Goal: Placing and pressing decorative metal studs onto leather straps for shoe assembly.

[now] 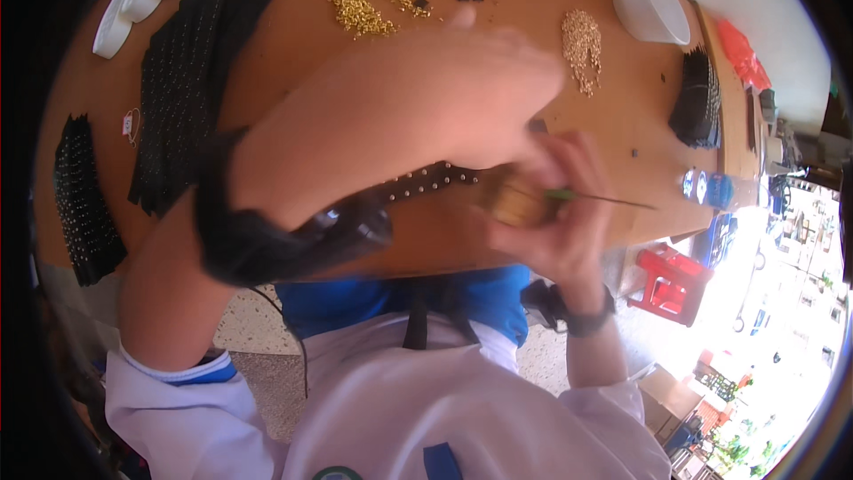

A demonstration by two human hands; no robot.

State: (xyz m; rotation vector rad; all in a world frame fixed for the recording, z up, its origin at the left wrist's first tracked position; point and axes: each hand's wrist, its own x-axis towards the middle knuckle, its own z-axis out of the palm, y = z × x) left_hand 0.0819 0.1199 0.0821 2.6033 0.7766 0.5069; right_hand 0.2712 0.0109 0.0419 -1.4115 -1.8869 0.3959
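My left forearm reaches across the table, and my left hand [511,93] is blurred by motion, its fingers partly hidden and close to my right hand. My right hand [573,209] is closed around a smeared, wood-coloured tool [515,203] with a green part. A thin dark spike [622,204] sticks out rightward from that hand. Beneath my left forearm lies a black strap with rows of shiny studs [433,180], partly covered by the arm. Black devices are strapped at both wrists.
Gold studs [360,9] and copper-coloured studs [582,49] lie in heaps beyond my hands. Stacked black studded strips [182,80] lie left, with another stack [696,102] at right. White bowls [651,7], a plastic bottle [711,188] and a red stool [673,284] are rightward.
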